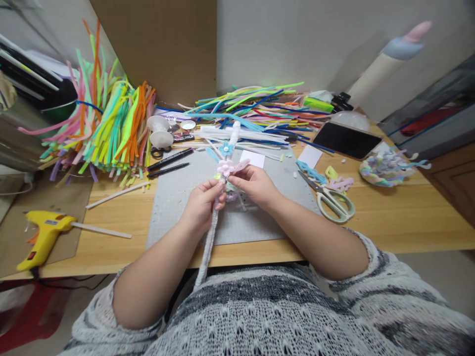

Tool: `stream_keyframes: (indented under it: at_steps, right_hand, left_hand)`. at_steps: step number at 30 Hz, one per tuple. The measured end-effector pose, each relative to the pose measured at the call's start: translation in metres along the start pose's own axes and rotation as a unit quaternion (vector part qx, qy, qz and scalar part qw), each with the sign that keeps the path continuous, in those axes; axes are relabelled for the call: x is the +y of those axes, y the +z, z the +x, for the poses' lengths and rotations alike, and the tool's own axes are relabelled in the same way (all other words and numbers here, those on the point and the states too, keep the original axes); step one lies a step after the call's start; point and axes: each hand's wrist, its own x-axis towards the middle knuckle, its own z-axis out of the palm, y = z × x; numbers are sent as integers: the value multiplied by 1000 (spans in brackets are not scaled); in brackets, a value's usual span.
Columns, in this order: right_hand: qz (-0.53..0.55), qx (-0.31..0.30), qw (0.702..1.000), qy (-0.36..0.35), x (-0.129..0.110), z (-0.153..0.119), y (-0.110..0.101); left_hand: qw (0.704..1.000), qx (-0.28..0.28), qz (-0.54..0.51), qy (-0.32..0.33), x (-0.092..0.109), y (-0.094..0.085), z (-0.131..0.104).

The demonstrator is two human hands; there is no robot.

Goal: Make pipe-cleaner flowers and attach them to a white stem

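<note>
A long white stick wrapped in pipe cleaner (210,247) runs from my lap up over the grey cutting mat (178,212). My left hand (202,200) is closed around it, thumb and fingers pinching just below the flowers. A blue pipe cleaner flower (226,148) and a pink pipe cleaner flower (225,168), both with pale centres, sit along the stick. Part of a purple flower (232,197) shows between my hands. My right hand (258,185) pinches a pale pink pipe cleaner leaf (242,165) beside the pink flower. Its fingertips partly hide where the leaf joins.
A yellow glue gun (46,235) lies at left, below bundled pipe cleaners (122,128). Loose pipe cleaners (260,106) line the back, near black pens (168,163) and a white spool (160,132). Scissors (334,202), a phone (349,134) and a pastel woven piece (386,168) are at right.
</note>
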Motion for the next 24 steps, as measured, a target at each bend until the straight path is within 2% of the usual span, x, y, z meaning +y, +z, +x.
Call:
stream_keyframes:
  at_steps: [7,14,24]
  right_hand:
    - [-2,-69,997,23,1,-2,-3]
    - [-20,-104,994,26,-2,-4,-4]
    - [-189,-104,975,-50,-18,-11,-6]
  left_hand:
    - [999,-2,-30,-10,1,-1,0]
    - [999,1,-44,-7,1,-2,1]
    - [999,30,-15,-11,0,-3,1]
